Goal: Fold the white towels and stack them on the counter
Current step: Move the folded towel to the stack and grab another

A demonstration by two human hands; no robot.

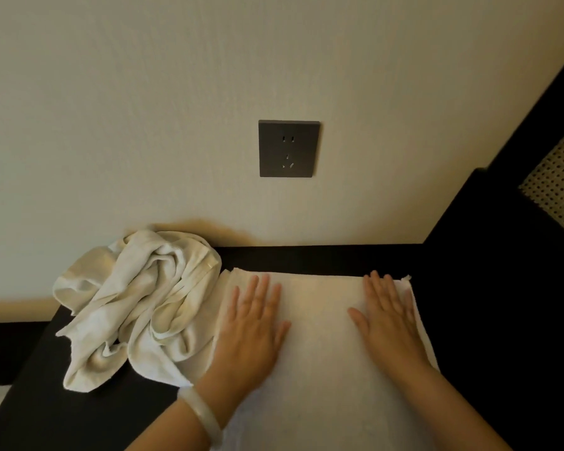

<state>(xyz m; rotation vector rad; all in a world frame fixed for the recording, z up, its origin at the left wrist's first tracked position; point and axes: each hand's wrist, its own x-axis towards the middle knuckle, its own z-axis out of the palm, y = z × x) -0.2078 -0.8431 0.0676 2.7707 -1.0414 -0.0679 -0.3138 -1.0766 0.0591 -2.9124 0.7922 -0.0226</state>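
Now | left hand [251, 323] flat, fingers spread, pressing spread towel [319, 353] | right hand [388, 317] flat on it too | crumpled towel [137, 304] beside, on counter [469, 304]

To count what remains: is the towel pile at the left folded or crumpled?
Crumpled. The towel pile lies bunched in loose wrinkles on the counter.

Looks like a furnished room in a home or lodging. Noted: cream textured wall [144, 109] with a dark flush socket [288, 148], black counter [306, 257] set against it, woven cane panel [560, 183] in a dark frame beyond the counter's right end. Heaped white towels [137, 301] at its left edge.
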